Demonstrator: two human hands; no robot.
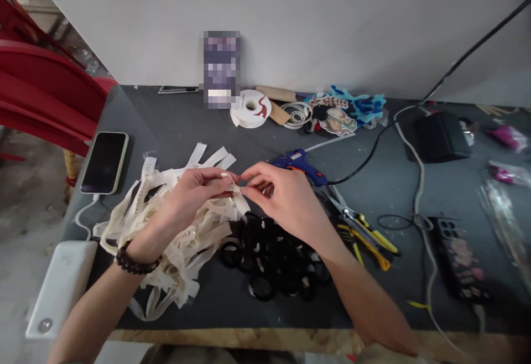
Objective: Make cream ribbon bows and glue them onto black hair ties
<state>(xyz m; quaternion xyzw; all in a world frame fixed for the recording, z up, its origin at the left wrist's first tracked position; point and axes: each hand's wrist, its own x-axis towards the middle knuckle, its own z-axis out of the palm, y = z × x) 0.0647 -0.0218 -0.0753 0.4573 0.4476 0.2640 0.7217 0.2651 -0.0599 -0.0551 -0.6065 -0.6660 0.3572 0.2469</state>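
At the frame's centre, the left hand (194, 195) and right hand (284, 195) pinched a short ribbon strip (241, 202) between closed fingers, holding it above the desk (178, 126) for close handling. Its long axis seemingly ran left-right, one end trailing toward the ribbon pile (194, 245) at lower left.

Gold lettering runs along the cream ribbon strips (174, 231) heaped on the dark worktable (186, 126), but the characters are too small to read; a white ribbon spool (251, 108) at the table's back edge carries a red emblem, possibly an animal figure, with no legible words, and the box (221, 69) beside it is pixelated beyond reading
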